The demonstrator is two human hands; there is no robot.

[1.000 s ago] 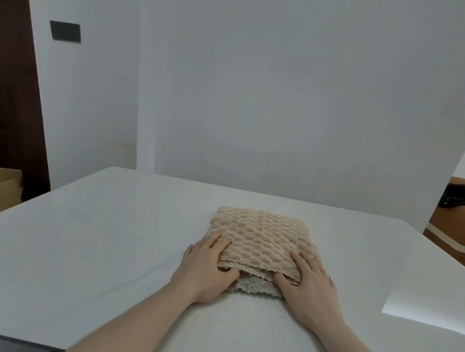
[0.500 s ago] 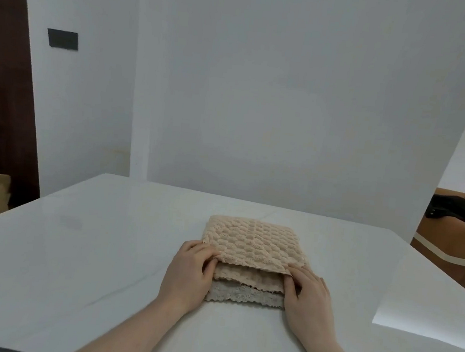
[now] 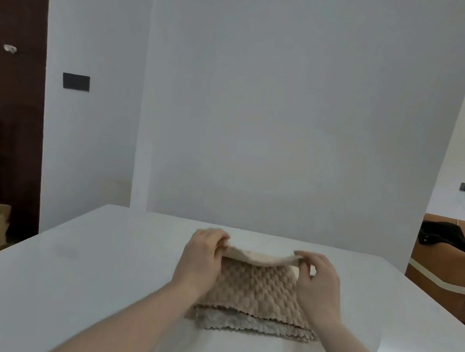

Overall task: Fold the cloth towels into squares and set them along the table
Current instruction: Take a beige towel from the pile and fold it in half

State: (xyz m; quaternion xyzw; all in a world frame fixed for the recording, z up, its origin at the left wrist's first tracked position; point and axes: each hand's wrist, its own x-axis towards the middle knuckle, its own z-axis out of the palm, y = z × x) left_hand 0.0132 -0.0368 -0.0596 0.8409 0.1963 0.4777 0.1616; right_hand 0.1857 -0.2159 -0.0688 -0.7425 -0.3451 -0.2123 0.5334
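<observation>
The left hand [image 3: 204, 254] and right hand [image 3: 316, 277], a moment ago gripping the near edge, are now pinching the far edge of the beige waffle-textured towel [image 3: 254, 294], lifting it off the white table [image 3: 74, 274]. Another fold is likely beginning.

seeing a beige towel [image 3: 254, 291] with a raised honeycomb/bubble pattern on its top face; the lifted far edge shows a paler cream, smooth-looking underside. under it a grey-beige fluffy towel [image 3: 253, 326] with a scalloped edge peeks out at the near side. table [image 3: 74, 274] is glossy white with faint pale veining. wall [image 3: 288, 110] plain white-grey, with a black rectangular plate [image 3: 76, 82] on it. door [image 3: 6, 97] at left is dark brown. orange-brown sofa [image 3: 443, 270] with cream trim at right, black garment [image 3: 444, 236] draped on it.
</observation>
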